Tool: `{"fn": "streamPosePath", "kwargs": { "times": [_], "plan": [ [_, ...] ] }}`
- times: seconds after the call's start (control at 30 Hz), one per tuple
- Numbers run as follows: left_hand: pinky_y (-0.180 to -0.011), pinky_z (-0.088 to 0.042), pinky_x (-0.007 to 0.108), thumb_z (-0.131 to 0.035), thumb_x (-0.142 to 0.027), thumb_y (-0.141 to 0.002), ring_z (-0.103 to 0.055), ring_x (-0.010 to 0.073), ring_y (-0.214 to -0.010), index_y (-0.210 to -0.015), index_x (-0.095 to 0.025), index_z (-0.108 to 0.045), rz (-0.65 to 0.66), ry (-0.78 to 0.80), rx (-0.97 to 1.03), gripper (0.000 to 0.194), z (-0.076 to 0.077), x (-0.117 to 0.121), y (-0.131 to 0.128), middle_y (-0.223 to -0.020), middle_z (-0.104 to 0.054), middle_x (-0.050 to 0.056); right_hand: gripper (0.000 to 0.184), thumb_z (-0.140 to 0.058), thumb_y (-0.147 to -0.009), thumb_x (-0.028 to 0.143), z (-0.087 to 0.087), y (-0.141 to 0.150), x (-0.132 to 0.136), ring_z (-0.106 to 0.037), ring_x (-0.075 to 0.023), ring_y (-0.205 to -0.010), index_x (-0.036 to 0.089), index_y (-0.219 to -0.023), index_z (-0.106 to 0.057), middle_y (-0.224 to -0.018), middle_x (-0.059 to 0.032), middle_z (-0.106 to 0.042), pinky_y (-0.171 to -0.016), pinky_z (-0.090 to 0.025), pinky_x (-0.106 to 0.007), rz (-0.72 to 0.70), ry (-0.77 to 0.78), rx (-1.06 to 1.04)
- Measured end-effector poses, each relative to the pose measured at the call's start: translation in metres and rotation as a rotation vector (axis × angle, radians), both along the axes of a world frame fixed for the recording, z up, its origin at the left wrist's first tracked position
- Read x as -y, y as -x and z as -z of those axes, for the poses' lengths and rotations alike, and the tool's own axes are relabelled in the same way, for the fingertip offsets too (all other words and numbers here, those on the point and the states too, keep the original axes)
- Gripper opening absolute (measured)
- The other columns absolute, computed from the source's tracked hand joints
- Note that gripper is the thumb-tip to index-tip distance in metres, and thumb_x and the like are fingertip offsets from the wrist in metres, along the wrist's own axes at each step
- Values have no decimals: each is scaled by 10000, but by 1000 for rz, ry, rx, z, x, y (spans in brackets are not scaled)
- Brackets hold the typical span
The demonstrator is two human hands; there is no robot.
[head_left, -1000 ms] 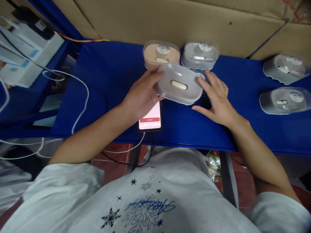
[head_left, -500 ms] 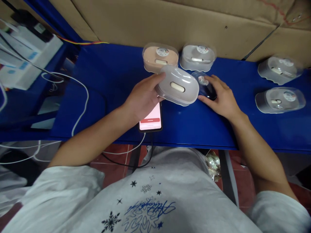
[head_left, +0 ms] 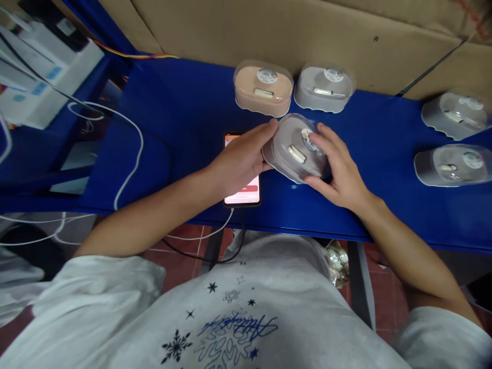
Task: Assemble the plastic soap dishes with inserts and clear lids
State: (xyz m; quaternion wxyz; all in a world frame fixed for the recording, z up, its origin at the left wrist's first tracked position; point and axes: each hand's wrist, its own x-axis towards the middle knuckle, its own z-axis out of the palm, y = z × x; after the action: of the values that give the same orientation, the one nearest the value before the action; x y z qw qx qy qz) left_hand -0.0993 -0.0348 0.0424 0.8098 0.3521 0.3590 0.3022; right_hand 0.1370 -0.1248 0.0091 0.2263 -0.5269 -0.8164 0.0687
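My left hand [head_left: 244,161] grips the left end of a small grey oval plastic box [head_left: 277,160], thumb on its upper edge and fingers underneath. Over the box sits a clear lid [head_left: 294,128] with a round sticker; a pale oblong piece shows on the grey top beneath it. My right hand [head_left: 344,174] closes round the lid's right end, fingertips at the sticker and thumb at the near edge. Whether the lid is fully seated is hidden by that hand. Under my left hand lies a phone [head_left: 251,199] with its screen lit.
Behind the hands stand a peach lidded box [head_left: 246,82] and a grey lidded box [head_left: 325,100]. Two more grey boxes, one nearer [head_left: 438,166] and one farther [head_left: 438,114], are at the right. A cardboard wall [head_left: 269,25] backs the blue table [head_left: 184,113]. White cables [head_left: 140,148] run at left.
The clear lid in my right hand has moved left onto the grey box, which was uncovered and held apart. My left hand has tilted the box and shifted slightly right.
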Motion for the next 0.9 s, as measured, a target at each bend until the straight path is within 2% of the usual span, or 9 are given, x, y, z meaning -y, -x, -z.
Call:
{"fn": "streamPosePath", "kwargs": {
  "times": [0.13,0.3,0.53,0.7,0.9],
  "plan": [
    [-931,-612,318,-622,-334,-1092,-745,221,-1152,-996,-228,-773,-22,3,38,208,3,0,2,-1079,-811,32,886,-533,-1023,697,3,-3,-1,-269,-457,-1667,400,-1753,-128,-1806,-110,-283,-1295,-303,-746,0,0,21],
    [-930,-620,324,-597,-300,-1094,-737,229,-1174,-949,-235,-747,-65,12,28,218,0,1,0,-1050,-805,25,868,-529,-1040,668,3,-3,-1,-255,-435,-1676,406,-1752,-106,-1814,-101,-260,-1304,-300,-735,-12,-12,5],
    [-835,-603,267,-641,-252,-1082,-740,183,-1121,-1089,-248,-723,-63,19,68,82,-6,2,-1,-1071,-792,-13,841,-389,-1082,693,7,-1,-2,-186,-399,-1703,382,-1761,-2,-1831,-105,-203,-1321,-268,-743,-7,29,-6],
    [-841,-613,249,-651,-205,-1066,-763,149,-1046,-1146,-251,-727,-29,-4,82,119,-4,1,0,-1070,-795,-27,867,-470,-1081,632,2,6,0,-149,-420,-1707,421,-1756,32,-1849,-93,-151,-1323,-242,-766,-15,14,39],
    [-884,-610,271,-624,-166,-1066,-758,173,-1109,-1149,-255,-739,-5,-20,55,168,-6,1,-1,-1086,-810,-21,1004,-616,-1022,619,3,4,-1,-150,-460,-1698,424,-1758,39,-1860,-78,-129,-1313,-237,-788,-14,42,55]
  ]
}}
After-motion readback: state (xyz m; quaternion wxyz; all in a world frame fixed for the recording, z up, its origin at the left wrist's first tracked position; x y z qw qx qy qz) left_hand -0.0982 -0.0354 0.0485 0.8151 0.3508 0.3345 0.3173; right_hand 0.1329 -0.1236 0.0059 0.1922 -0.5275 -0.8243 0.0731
